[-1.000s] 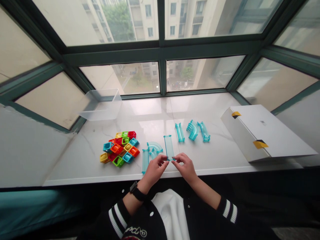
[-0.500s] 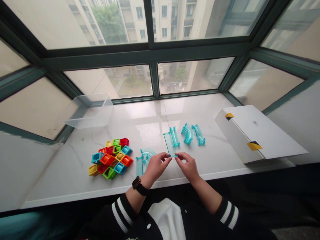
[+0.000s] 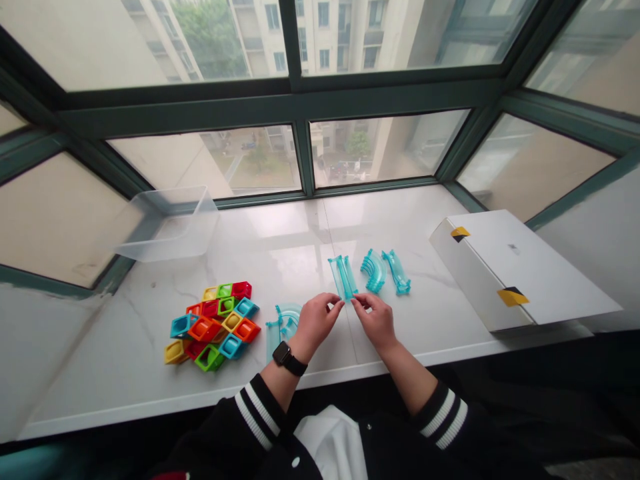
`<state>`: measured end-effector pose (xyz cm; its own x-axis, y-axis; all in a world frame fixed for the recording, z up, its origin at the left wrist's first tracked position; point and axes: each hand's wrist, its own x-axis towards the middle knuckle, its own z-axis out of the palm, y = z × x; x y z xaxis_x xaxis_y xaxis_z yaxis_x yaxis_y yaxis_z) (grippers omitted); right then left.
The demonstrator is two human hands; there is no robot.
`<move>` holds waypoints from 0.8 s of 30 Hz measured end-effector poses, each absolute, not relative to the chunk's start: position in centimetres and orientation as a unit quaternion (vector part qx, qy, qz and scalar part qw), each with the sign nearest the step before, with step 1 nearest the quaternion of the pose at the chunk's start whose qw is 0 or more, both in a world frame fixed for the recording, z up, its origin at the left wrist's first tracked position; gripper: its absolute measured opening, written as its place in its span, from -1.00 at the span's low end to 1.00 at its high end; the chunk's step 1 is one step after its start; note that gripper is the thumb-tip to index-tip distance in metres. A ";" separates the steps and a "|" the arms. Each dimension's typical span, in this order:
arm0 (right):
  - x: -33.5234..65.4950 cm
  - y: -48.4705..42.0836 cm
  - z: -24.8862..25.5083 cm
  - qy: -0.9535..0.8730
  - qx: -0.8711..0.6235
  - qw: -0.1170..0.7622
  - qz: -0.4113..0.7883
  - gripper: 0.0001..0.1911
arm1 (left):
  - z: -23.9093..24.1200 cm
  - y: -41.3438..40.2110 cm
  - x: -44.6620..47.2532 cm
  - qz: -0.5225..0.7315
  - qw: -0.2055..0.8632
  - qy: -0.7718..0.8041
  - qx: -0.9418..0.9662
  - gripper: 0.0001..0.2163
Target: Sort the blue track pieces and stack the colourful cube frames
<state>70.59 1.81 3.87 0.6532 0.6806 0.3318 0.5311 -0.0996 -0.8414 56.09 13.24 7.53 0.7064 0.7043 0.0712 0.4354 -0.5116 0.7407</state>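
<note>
Both hands pinch the near end of a translucent blue straight track piece [image 3: 338, 280]. My left hand [image 3: 319, 321] closes thumb and fingertips on its left corner. On the right corner, my right hand [image 3: 375, 323] does the same. The piece lies against or partly over another straight track piece [image 3: 347, 272]; whether they touch is unclear. Just right of these are a stack of curved blue track pieces [image 3: 374, 271] and a further straight blue piece [image 3: 397, 272]. Beside my left wrist lie a curved blue piece [image 3: 287, 311] and a flat straight one [image 3: 273, 337], partly hidden by the hand.
A cluster of colourful hollow plastic blocks [image 3: 205, 329] sits on the left of the white marble sill [image 3: 280, 227]. Behind it stands a clear plastic bin [image 3: 170, 250]. A white box [image 3: 530, 267] with yellow-black tabs is at right. Framed windows [image 3: 250, 160] border the back.
Both hands have moved slightly away from me with the straight track piece, bringing it close alongside the other straight piece. The camera view has shifted a little.
</note>
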 end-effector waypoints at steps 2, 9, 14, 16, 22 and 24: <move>70.7 2.1 3.7 -0.410 -0.742 0.525 0.071 -0.78 | 7.2 13.5 56.5 0.189 0.355 0.332 0.853 -0.84; 71.0 2.7 2.8 -0.374 -0.764 0.522 0.067 -0.73 | 6.2 13.9 57.4 0.190 0.355 0.328 0.855 -0.87; 71.1 3.0 2.6 -0.370 -0.766 0.521 0.067 -0.71 | 5.4 14.3 57.9 0.194 0.323 0.320 0.869 -0.91; 71.2 3.1 2.5 -0.366 -0.766 0.523 0.067 -0.72 | 5.2 14.4 58.2 0.196 0.317 0.318 0.872 -0.91; 71.4 2.9 1.8 -0.362 -0.760 0.535 0.076 -0.71 | 4.9 14.4 58.8 0.190 0.308 0.315 0.877 -0.91; 71.4 2.9 1.5 -0.364 -0.761 0.532 0.078 -0.69 | 4.9 14.5 59.0 0.184 0.306 0.319 0.878 -0.91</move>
